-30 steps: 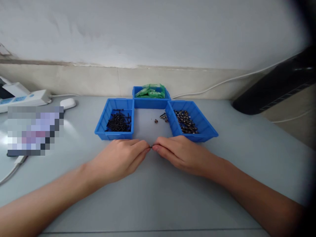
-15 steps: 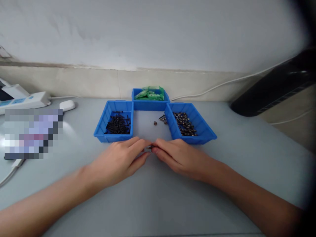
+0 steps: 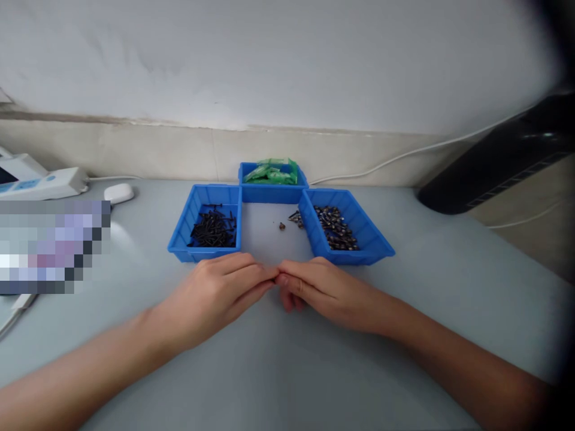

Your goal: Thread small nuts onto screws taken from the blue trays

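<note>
Left hand [image 3: 220, 293] and right hand [image 3: 330, 293] meet on the near side of left bin [image 3: 206, 255] and right bin [image 3: 359, 259], fingers [image 3: 263, 275] of both pinched closed on a small dark piece [image 3: 276, 279] midway between, its long axis hidden from me.

Left hand [image 3: 221, 293], right hand [image 3: 324, 292] pinch small dark part [image 3: 277, 279], mostly hidden; black screws [image 3: 214, 230] in blue bin [image 3: 191, 256].

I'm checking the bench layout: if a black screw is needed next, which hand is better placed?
Probably the left hand: it is nearer the blue bin of black screws; the right hand is nearer the metal parts. Both look occupied, fingertips together.
</note>
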Available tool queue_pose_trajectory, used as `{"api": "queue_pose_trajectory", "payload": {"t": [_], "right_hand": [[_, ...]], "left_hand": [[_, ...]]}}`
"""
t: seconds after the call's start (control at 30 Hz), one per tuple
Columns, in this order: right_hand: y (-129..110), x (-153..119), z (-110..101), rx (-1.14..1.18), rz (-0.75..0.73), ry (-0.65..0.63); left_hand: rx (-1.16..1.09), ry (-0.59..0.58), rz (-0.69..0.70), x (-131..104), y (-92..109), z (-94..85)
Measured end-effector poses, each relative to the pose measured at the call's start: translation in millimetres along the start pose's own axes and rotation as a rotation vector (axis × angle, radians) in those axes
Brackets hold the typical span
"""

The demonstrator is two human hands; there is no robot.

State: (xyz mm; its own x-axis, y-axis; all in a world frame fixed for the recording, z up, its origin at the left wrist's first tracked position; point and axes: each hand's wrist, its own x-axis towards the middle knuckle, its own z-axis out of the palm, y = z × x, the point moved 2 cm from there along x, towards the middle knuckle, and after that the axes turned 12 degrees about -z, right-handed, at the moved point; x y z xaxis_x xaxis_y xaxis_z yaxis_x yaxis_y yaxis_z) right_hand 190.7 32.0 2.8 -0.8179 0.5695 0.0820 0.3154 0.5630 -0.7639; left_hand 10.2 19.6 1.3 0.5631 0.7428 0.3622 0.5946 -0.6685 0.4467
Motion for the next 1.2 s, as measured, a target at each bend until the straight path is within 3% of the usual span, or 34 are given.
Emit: {"api": "queue_pose_trajectory", "payload": {"t": [0.27,0.43,0.57,0.7,0.83,1.07,1.2], "right_hand": [[-2.6,0.6,-0.7,0.139,-0.002,-0.005],[-7.5,-0.4,-4.3,-0.08,0.036,0.043],[-11.6,0.4,-2.8,-0.069,-0.019,0.036],[-9.9,1.9,0.3,-0.187,-0.075,0.024],[-4.2,0.8,0.4,-0.328,-0.036,0.036],[-3.2,-0.3,-0.9,-0.327,-0.049,-0.002],[-3.5,-0.3,-2.1,-0.366,-0.082,0.037]], "left_hand": [[0.052,0.032,0.009,-0.6,0.6,0.0],[0.051,0.002,-0.07,0.4,4.0,-1.2],[0.022,-0.045,-0.111,1.0,6.1,-1.2],[0.053,-0.071,-0.106,0.4,4.7,0.8],[0.067,-0.057,-0.082,-0.2,0.9,3.3],[0.063,-0.077,-0.046,-0.3,1.5,3.5],[0.074,-0.065,-0.068,0.5,0.9,2.8]]}}
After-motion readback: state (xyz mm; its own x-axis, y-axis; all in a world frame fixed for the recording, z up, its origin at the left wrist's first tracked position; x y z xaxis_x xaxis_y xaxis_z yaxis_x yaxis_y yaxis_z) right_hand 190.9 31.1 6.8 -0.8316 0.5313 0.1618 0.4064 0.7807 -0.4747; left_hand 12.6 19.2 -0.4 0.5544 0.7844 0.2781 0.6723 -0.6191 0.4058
